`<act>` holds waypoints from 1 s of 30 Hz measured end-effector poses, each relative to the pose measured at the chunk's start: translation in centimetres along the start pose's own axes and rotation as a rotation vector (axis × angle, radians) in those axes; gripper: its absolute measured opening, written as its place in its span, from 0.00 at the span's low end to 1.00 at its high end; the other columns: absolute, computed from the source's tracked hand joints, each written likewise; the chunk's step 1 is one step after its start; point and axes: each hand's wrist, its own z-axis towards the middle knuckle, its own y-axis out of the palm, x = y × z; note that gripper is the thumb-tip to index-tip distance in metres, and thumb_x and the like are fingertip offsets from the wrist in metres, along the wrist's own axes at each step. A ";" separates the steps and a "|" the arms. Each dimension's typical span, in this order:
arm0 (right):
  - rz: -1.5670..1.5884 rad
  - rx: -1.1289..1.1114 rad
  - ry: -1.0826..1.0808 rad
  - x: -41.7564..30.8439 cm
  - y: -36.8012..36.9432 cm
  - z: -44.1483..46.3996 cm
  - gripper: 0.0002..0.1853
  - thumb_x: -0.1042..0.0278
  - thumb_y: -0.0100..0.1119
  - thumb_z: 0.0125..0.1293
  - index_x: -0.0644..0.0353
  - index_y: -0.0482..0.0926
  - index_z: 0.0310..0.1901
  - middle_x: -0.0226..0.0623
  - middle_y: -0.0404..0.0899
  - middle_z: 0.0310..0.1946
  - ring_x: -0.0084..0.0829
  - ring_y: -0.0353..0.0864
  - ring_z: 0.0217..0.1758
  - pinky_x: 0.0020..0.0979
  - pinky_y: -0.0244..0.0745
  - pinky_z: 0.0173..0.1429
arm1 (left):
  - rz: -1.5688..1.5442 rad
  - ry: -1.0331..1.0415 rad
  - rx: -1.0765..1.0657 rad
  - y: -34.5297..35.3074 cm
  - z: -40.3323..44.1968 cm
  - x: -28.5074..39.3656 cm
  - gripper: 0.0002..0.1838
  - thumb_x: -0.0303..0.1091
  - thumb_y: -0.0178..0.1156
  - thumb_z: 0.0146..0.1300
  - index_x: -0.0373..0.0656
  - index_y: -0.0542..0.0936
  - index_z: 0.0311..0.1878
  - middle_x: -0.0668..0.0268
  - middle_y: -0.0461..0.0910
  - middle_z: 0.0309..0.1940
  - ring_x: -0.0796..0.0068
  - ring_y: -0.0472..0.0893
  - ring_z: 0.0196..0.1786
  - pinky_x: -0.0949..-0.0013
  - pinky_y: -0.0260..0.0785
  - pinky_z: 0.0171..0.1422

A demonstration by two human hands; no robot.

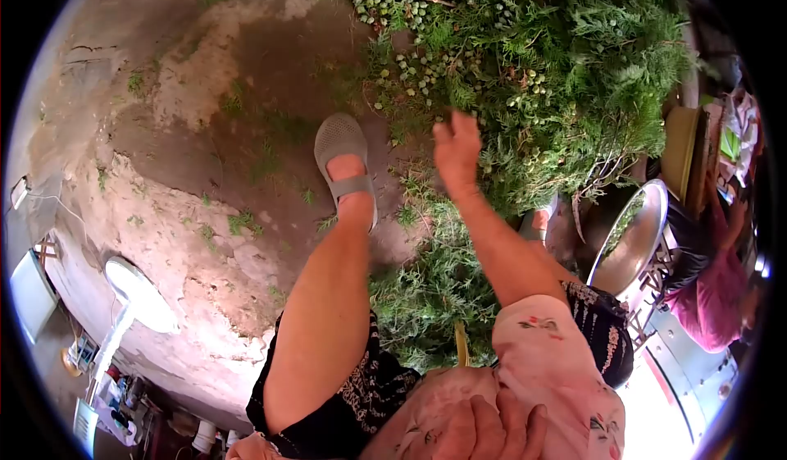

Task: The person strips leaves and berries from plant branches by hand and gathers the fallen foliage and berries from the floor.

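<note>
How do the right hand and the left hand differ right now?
The right hand is stretched out near the green branches; the left hand is close in front of the pink shirt. The right hand shows with its forearm; the left hand is cut off by the lower edge. Both are bare.

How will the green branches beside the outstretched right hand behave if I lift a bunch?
The green branches will likely flex and droop, since their sprays are thin and feathery. A bunch may drag neighbours along, as the pieces overlap in a tangled heap. The small green cones among them look rounded, so any loose ones could roll.
</note>
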 end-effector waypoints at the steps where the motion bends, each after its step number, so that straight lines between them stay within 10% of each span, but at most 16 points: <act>1: -0.074 -0.009 0.022 -0.1 0.8 -1.3 0.28 0.74 0.60 0.56 0.63 0.63 0.58 0.48 0.64 0.52 0.39 0.74 0.40 0.34 0.73 0.39 | -0.002 -0.003 -0.001 0.0 0.0 0.0 0.17 0.39 0.48 0.56 0.36 0.76 0.41 0.56 0.76 0.32 0.63 0.74 0.36 0.64 0.65 0.43; 9: -0.101 0.096 0.474 -0.2 1.0 0.8 0.37 0.76 0.62 0.52 0.61 0.54 0.63 0.55 0.55 0.57 0.51 0.69 0.50 0.43 0.68 0.49 | -0.003 -0.005 -0.004 0.7 0.0 -0.2 0.17 0.39 0.49 0.56 0.36 0.76 0.41 0.56 0.76 0.31 0.64 0.74 0.36 0.65 0.64 0.42; 15: 0.014 -0.182 0.133 -2.8 3.1 -0.8 0.33 0.72 0.62 0.52 0.59 0.62 0.60 0.49 0.61 0.49 0.48 0.71 0.46 0.40 0.70 0.48 | -0.007 -0.007 -0.008 0.7 0.1 -0.2 0.17 0.40 0.49 0.55 0.36 0.76 0.41 0.56 0.76 0.31 0.64 0.74 0.35 0.65 0.64 0.42; 19: -0.265 0.159 -0.192 -1.2 1.5 2.7 0.21 0.67 0.60 0.56 0.60 0.71 0.52 0.41 0.67 0.47 0.38 0.72 0.45 0.33 0.73 0.45 | -0.009 -0.008 -0.011 0.6 0.2 -0.4 0.17 0.40 0.49 0.55 0.36 0.76 0.40 0.57 0.76 0.31 0.64 0.74 0.35 0.65 0.64 0.41; 24: -0.486 -0.001 0.139 -1.1 1.5 6.1 0.24 0.66 0.61 0.56 0.61 0.69 0.54 0.47 0.65 0.52 0.46 0.66 0.51 0.37 0.73 0.49 | -0.009 -0.009 -0.012 0.5 0.3 -0.4 0.17 0.40 0.49 0.55 0.36 0.76 0.40 0.57 0.75 0.30 0.64 0.74 0.35 0.65 0.64 0.41; 30: -0.186 -0.053 -0.048 -3.8 2.3 4.1 0.20 0.67 0.60 0.57 0.58 0.72 0.52 0.44 0.65 0.53 0.44 0.69 0.50 0.42 0.74 0.50 | -0.009 -0.009 -0.012 0.1 0.2 -0.2 0.17 0.40 0.49 0.55 0.36 0.76 0.40 0.57 0.75 0.30 0.65 0.74 0.35 0.66 0.64 0.41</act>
